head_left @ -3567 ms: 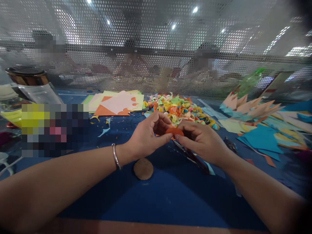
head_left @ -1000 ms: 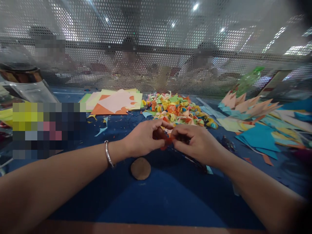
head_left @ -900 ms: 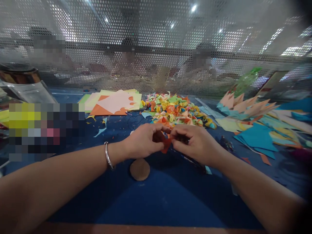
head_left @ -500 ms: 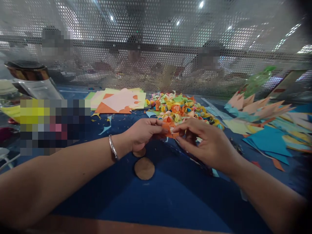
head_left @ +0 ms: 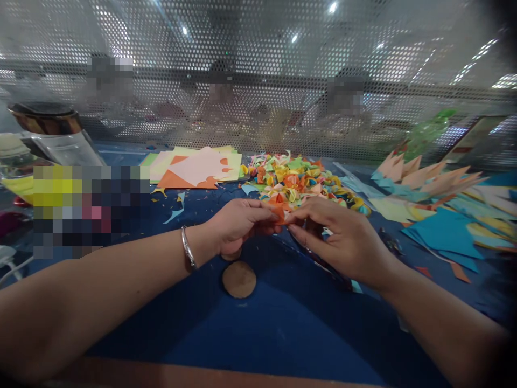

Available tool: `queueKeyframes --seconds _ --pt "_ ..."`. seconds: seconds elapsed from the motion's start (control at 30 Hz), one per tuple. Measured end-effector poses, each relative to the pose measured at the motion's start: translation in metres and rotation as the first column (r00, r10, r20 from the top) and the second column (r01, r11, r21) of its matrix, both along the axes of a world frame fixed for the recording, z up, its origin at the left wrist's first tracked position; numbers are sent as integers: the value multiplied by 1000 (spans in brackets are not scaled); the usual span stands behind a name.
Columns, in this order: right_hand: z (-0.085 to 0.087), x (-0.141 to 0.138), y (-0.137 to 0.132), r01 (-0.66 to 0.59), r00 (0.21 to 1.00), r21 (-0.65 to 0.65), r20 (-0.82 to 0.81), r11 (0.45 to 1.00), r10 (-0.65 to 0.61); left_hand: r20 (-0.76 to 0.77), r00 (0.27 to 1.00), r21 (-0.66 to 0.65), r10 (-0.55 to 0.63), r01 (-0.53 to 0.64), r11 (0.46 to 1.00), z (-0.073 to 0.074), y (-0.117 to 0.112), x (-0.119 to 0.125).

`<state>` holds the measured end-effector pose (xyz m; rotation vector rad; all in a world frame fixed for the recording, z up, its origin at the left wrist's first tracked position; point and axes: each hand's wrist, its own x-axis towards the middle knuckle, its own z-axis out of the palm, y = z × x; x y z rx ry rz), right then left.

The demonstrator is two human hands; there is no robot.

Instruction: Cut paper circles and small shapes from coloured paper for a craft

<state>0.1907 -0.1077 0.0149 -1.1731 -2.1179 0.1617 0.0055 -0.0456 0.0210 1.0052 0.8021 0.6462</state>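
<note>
Between my two hands is a small orange paper flower (head_left: 278, 206), raised over the blue table. The fingers of my left hand (head_left: 242, 221) pinch its left side; a silver bangle is on that wrist. At its right edge, my right hand (head_left: 335, 229) has thumb and forefinger closed on the flower, by a small white spot. A heap of small folded paper flowers (head_left: 297, 175) in many colours lies just beyond my fingers. Below my left hand rests a round brown disc (head_left: 239, 279), with a second brown disc (head_left: 231, 255) partly hidden by the hand.
Coloured paper sheets (head_left: 189, 168) are stacked at back left. To the right stand pointed peach and light blue paper pieces (head_left: 428, 178), with blue paper sheets (head_left: 446, 237) in front. A perforated metal screen (head_left: 258, 81) closes off the back. A clear jar (head_left: 67, 145) stands far left.
My right fingertips have shifted slightly left and closer to my left fingers, and the orange flower has turned a little. The things on the table look the same.
</note>
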Motion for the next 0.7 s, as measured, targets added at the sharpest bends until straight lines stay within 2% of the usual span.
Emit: queueKeyframes --seconds 0.2,0.3,0.43,0.57,0.7 --pt "-1 0 1 64 996 -105 -59 992 -70 -18 1000 97 -15 17 995 -2 -6 1" --pt "-1 -1 2 78 992 -113 -91 991 -88 -45 997 186 -58 65 980 -5 -8 0" --pt "-2 -3 3 95 988 -116 -111 989 -108 -75 992 334 -104 123 934 -11 -7 -3" --pt "-3 -2 4 91 984 -154 -135 984 -113 -135 989 435 -57 110 894 -17 -5 -3" --pt "-4 -2 4 88 982 -180 -151 980 -116 -220 975 542 -17 136 829 -21 -3 -3"
